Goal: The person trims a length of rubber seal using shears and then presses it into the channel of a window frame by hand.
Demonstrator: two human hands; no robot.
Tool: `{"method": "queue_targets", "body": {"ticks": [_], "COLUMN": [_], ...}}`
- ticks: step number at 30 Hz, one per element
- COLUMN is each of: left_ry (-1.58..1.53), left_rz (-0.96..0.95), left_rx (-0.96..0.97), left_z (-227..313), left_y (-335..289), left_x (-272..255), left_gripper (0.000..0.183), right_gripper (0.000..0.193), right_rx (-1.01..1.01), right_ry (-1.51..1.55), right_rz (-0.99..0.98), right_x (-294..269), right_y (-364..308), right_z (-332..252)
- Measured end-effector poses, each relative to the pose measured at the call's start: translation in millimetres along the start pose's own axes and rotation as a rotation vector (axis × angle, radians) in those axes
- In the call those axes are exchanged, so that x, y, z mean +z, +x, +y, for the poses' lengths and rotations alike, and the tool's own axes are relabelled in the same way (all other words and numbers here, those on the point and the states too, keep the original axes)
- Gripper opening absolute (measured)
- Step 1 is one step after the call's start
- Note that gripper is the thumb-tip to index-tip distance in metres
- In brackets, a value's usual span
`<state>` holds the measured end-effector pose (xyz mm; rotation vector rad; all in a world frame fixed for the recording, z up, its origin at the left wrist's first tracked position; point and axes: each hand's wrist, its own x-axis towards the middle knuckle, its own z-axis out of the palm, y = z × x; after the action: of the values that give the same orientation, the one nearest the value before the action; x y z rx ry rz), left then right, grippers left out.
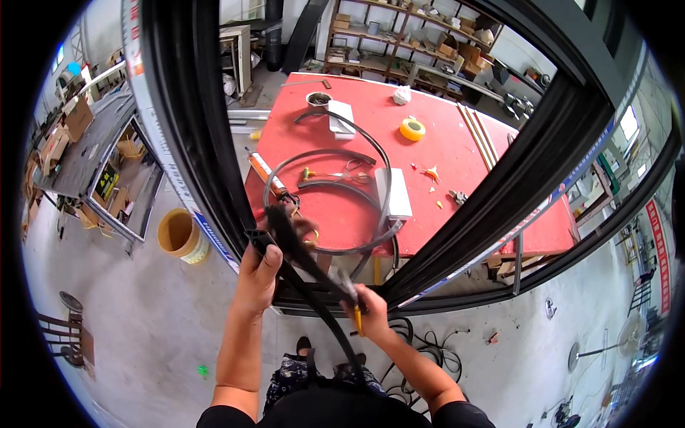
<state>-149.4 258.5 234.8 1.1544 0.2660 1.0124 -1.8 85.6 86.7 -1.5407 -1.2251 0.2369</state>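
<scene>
My left hand (258, 277) is closed around a black rubber sealing strip (312, 299), its thumb on top, beside the left upright of a dark window frame (187, 93). From there the strip runs down toward my body. A second dark strip length (296, 246), blurred by motion, slants from near my left hand to my right. My right hand (372, 308) is closed on a cutting tool with orange handles (359, 322) and metal jaws, probably scissors or pliers; blur hides the exact kind. It is near the strip; whether the jaws touch it I cannot tell.
Beyond the frame stands a red table (342, 228) bearing a coiled grey strip (387, 160), a sealant tube (265, 171), yellow tape (412, 129) and white boxes. A yellow bucket (183, 237) stands at left. Black strip loops (433, 349) lie on the floor at right.
</scene>
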Motion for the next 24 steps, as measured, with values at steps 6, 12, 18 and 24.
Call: {"method": "queue_targets", "body": {"ticks": [6,12,18,24], "left_ry": [0.141,0.111,0.142,0.239], "left_rz": [-0.037,-0.25,-0.271,-0.296], "left_rx": [-0.028,-0.332,-0.5,-0.711], "left_z": [17,12,19,1], "left_y": [-15,-17,-8,18], "left_x": [-42,-14,26,70], "left_gripper": [0.045,0.02,0.023,0.031], "right_gripper": [0.024,0.034,0.037,0.05], "right_rx": [0.076,0.071,0.237,0.178], "right_ry": [-0.027,-0.518,0.178,0.434], "right_rz": [0.167,0.205,-0.118,-0.636], "right_x": [-17,-58,-89,-134], "right_y": [81,224,216,119], "right_z": [35,80,1,-48]}}
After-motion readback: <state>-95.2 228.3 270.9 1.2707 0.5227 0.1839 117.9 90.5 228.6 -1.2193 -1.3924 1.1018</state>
